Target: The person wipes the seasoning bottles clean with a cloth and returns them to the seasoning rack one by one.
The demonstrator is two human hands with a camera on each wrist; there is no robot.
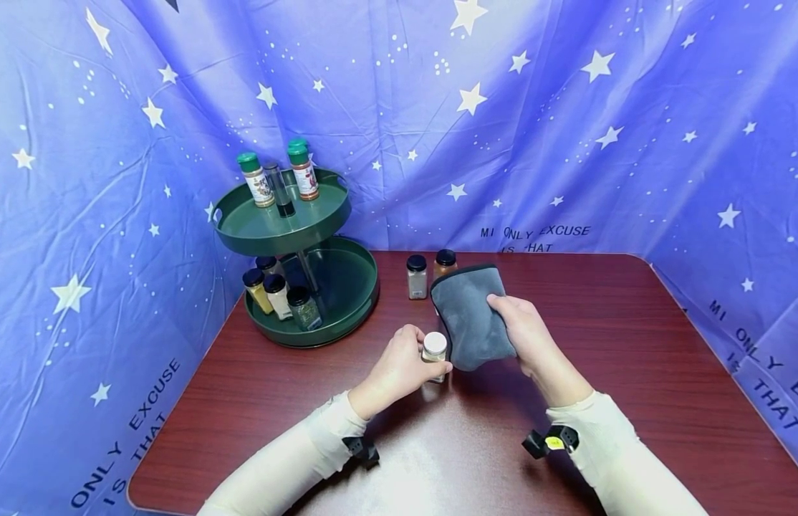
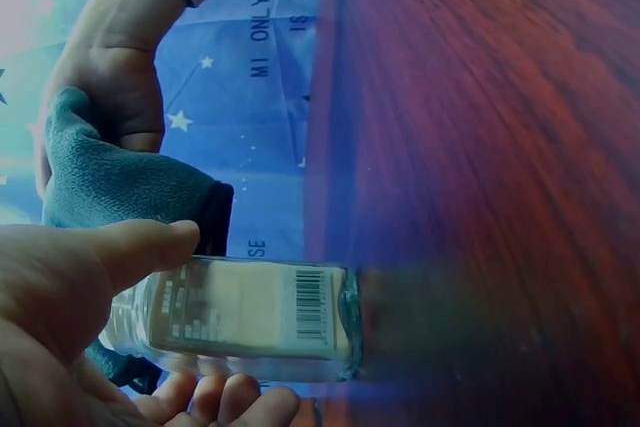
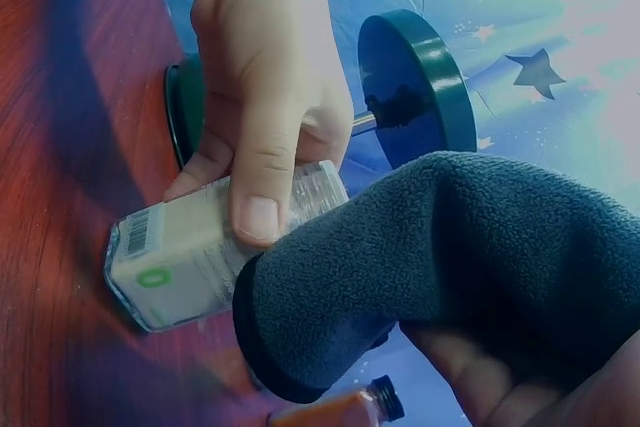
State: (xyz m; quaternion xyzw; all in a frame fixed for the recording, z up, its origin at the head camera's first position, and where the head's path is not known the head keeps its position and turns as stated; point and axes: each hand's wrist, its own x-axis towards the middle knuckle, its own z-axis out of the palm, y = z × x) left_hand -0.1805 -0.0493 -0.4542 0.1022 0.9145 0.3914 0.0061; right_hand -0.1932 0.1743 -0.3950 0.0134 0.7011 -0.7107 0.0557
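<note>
My left hand (image 1: 397, 369) grips a clear square spice jar (image 1: 434, 347) around its sides, with thumb and fingers on opposite faces. Pale contents and a barcode label show through the glass jar (image 2: 250, 309) in the left wrist view, and its top looks white from above. In my right hand (image 1: 534, 340) is a folded grey cleaning cloth (image 1: 473, 319) with black edging, pinched by the thumb on top and fingers beneath. The cloth (image 3: 340, 277) overlaps the jar's upper end in the right wrist view.
A green two-tier turntable rack (image 1: 296, 233) stands at the left, with green-capped shakers (image 1: 304, 172) above and several black-lidded jars (image 1: 278, 295) below. Two more black-lidded jars, one grey (image 1: 416, 278) and one orange-brown (image 1: 445, 262), stand behind the cloth. Starry curtains (image 1: 438, 143) border the table (image 1: 631, 358).
</note>
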